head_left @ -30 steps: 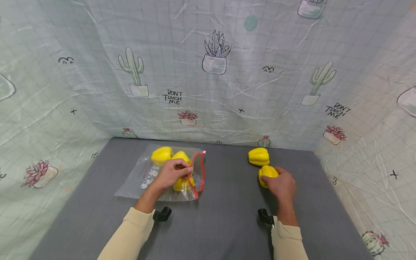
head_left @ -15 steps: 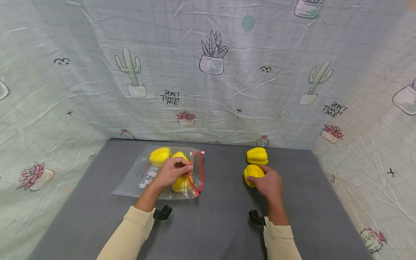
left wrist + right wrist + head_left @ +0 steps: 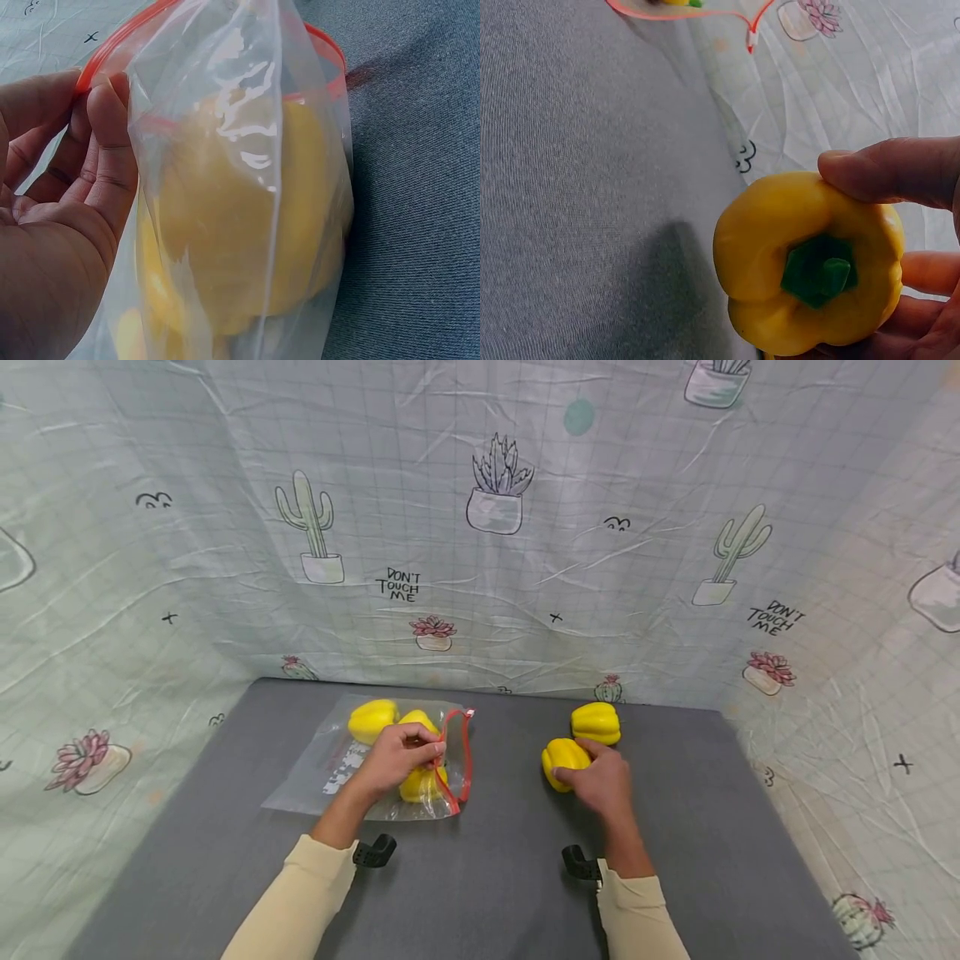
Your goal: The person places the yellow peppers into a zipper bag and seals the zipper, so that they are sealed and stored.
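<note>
My left hand (image 3: 396, 762) pinches the red-edged mouth of a clear zip bag (image 3: 300, 789), which lies on its side with its opening to the right. Inside are yellow bell peppers: one (image 3: 372, 721) at the far back, others partly covered by the hand. In the left wrist view the thumb and fingers hold the red zip strip (image 3: 91, 69). My right hand (image 3: 604, 775) grips a yellow bell pepper (image 3: 564, 763) between thumb and fingers. Its green stem (image 3: 832, 274) shows in the right wrist view. Just behind it lies another yellow bell pepper (image 3: 596, 723).
Everything sits on a grey cloth-covered table (image 3: 480, 877). A printed curtain (image 3: 525, 577) with cactus drawings stands behind and along both sides. A red slider (image 3: 469, 713) is at the bag's back corner.
My right hand has moved left with the bell pepper, bringing it closer to the bag's mouth. The left hand stays in place on the bag's edge.
</note>
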### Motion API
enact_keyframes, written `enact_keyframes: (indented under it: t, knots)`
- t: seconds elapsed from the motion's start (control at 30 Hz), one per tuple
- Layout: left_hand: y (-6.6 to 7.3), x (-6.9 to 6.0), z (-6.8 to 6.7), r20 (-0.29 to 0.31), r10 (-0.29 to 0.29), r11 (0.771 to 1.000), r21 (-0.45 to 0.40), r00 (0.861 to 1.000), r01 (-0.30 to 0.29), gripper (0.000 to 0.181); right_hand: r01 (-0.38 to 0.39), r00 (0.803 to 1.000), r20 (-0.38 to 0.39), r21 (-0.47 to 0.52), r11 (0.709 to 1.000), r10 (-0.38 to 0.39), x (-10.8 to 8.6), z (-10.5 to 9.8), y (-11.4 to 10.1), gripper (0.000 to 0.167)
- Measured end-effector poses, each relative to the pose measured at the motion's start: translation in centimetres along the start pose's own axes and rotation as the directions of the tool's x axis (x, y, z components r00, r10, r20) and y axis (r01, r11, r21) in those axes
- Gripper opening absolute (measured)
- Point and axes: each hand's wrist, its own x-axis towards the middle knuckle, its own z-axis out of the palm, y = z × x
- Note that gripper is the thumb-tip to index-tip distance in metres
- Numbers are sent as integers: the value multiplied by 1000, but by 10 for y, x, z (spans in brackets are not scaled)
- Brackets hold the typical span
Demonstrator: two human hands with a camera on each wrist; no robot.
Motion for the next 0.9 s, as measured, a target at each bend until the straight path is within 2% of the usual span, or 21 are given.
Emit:
enact_keyframes:
  t: [0.33, 0.63, 0.9]
  knots:
    - [0, 0, -1, -24, -8, 1000, 9, 1000, 8, 23, 27, 999, 21, 36, 999, -28, -1, 7, -11, 67]
    - [-1, -3, 1, -21, -14, 1000, 4, 1000, 14, 24, 79, 995, 48, 95, 992, -84, -7, 18, -16, 67]
    - [-1, -4, 2, -26, -17, 1000, 9, 1000, 17, 23, 112, 983, 121, 176, 978, -134, -8, 29, -23, 66]
